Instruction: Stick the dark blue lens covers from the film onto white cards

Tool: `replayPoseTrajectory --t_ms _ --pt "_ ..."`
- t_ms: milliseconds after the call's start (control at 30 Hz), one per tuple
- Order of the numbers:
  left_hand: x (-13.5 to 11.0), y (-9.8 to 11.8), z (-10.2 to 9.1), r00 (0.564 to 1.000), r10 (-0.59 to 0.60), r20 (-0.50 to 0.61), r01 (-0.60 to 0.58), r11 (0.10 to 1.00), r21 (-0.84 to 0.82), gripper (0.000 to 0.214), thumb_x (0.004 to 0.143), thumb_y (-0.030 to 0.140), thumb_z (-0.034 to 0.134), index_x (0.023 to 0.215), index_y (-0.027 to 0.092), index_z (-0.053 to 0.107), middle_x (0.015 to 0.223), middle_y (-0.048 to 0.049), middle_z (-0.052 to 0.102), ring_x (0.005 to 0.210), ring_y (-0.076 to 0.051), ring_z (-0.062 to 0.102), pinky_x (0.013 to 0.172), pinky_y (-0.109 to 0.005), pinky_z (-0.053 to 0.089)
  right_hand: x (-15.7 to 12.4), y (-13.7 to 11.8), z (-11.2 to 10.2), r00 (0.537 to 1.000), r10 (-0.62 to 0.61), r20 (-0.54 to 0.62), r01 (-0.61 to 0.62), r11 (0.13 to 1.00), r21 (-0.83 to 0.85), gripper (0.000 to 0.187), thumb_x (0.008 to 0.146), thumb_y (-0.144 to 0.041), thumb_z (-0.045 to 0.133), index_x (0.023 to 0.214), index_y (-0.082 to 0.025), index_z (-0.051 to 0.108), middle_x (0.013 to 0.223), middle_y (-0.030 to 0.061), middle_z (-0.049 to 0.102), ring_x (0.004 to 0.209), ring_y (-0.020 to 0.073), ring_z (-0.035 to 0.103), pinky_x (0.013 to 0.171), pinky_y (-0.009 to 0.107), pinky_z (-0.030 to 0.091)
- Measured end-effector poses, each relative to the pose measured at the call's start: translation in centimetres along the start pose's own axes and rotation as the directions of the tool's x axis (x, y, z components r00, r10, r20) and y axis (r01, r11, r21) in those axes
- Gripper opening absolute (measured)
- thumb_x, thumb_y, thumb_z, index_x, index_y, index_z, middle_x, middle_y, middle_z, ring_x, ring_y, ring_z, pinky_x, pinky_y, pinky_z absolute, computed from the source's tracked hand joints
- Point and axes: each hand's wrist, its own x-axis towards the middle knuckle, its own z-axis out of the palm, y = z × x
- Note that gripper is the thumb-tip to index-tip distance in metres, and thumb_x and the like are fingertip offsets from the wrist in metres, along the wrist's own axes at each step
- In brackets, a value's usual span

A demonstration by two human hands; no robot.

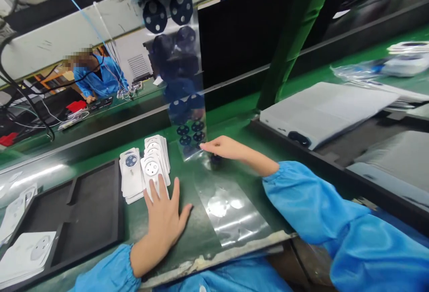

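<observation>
My left hand (164, 220) lies with fingers spread, its fingertips over the lower end of a white phone-shaped card (151, 168) with a round camera cutout. That card tops a fanned stack of similar ones. Left of it is another card pile (130, 180), whose top card carries a dark round camera piece (130, 161). My right hand (229, 147) pinches the lower right edge of a clear film strip (201, 75) hanging from above, beside its small dark round stickers (185, 140). Below, a clear plastic sheet (231, 213) lies on the green table; something dark under my right hand is unclear.
A black tray (97, 202) with white cards (28, 256) stands at left. At right, another black tray (342, 162) holds white phone-shaped sheets (321, 108). A green post (301, 32) rises behind. Across the bench a person (100, 77) in blue sits among cables.
</observation>
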Motion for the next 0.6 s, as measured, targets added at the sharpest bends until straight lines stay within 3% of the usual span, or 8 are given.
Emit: replayPoseTrajectory --t_ms 67,133,233,333,433,533,600 --pt "-0.9 -0.1 0.0 1.0 0.006 0.019 -0.006 1.0 0.014 0.068 0.093 0.048 0.059 0.152 0.017 0.043 0.158 -0.0304 0.028 0.136 -0.054 0.04 0.095 -0.068 0.045 0.1 -0.1 -0.5 0.999 0.0 0.044 -0.007 0.986 0.164 0.059 0.086 -0.072 0.056 0.064 -0.02 0.073 0.077 0.0064 0.073 0.077 0.0217 0.069 0.069 0.03 0.052" --pt "-2.4 0.9 -0.3 0.994 0.102 0.025 -0.102 0.995 -0.007 0.077 0.09 0.061 0.06 0.152 0.019 0.043 0.157 -0.0296 0.032 0.131 -0.052 0.047 0.089 -0.061 0.05 -0.1 -0.4 -0.4 0.999 -0.047 -0.011 0.049 0.965 0.256 0.051 0.083 -0.067 0.063 0.075 -0.019 0.077 0.093 0.0086 0.075 0.089 0.0232 0.068 0.078 0.033 0.053" --pt "-5.1 3.0 -1.1 0.964 0.265 -0.003 -0.265 0.964 -0.038 0.095 0.08 0.083 0.052 0.147 0.016 0.048 0.151 -0.0315 0.041 0.124 -0.051 0.054 0.084 -0.053 0.053 -1.0 -1.5 0.9 0.997 -0.033 -0.072 0.057 0.926 0.374 0.04 0.074 -0.057 0.076 0.082 -0.018 0.076 0.086 0.0065 0.073 0.079 0.0204 0.067 0.075 0.035 0.054" --pt "-6.9 4.4 -1.8 0.939 0.342 -0.039 -0.343 0.939 -0.025 0.097 0.083 0.087 0.039 0.138 0.009 0.056 0.143 -0.0312 0.05 0.119 -0.047 0.058 0.082 -0.046 0.052 -2.8 -3.0 3.5 0.993 0.068 0.094 -0.111 0.792 0.601 0.04 0.068 -0.05 0.084 0.083 -0.016 0.07 0.07 0.0013 0.069 0.064 0.0159 0.065 0.066 0.032 0.056" --pt "-7.3 4.5 -2.0 0.893 0.442 -0.088 -0.448 0.893 -0.053 0.079 0.094 0.073 0.038 0.13 0.007 0.061 0.137 -0.0259 0.059 0.103 -0.035 0.066 0.083 -0.042 0.051 -5.0 -4.3 6.5 0.939 0.108 0.326 -0.317 0.638 0.702 0.045 0.062 -0.044 0.091 0.087 -0.019 0.063 0.066 -0.0022 0.067 0.062 0.0154 0.068 0.063 0.029 0.058" --pt "-7.0 4.3 -1.8 0.854 0.514 -0.08 -0.52 0.848 -0.103 0.068 0.097 0.064 0.042 0.129 0.007 0.062 0.135 -0.0235 0.06 0.104 -0.034 0.065 0.094 -0.048 0.048 -6.9 -5.0 8.7 0.873 0.125 0.471 -0.44 0.614 0.655 0.044 0.064 -0.046 0.09 0.083 -0.019 0.061 0.065 -0.0028 0.066 0.061 0.0148 0.068 0.061 0.028 0.059" --pt "-6.9 4.4 -1.6 0.879 0.473 -0.068 -0.477 0.873 -0.096 0.062 0.097 0.06 0.047 0.133 0.011 0.058 0.132 -0.0215 0.062 0.112 -0.038 0.064 0.1 -0.054 0.045 -7.9 -5.3 9.5 0.853 0.168 0.494 -0.469 0.662 0.584 0.042 0.069 -0.05 0.086 0.076 -0.018 0.059 0.063 -0.0009 0.067 0.059 0.0139 0.067 0.057 0.025 0.056"
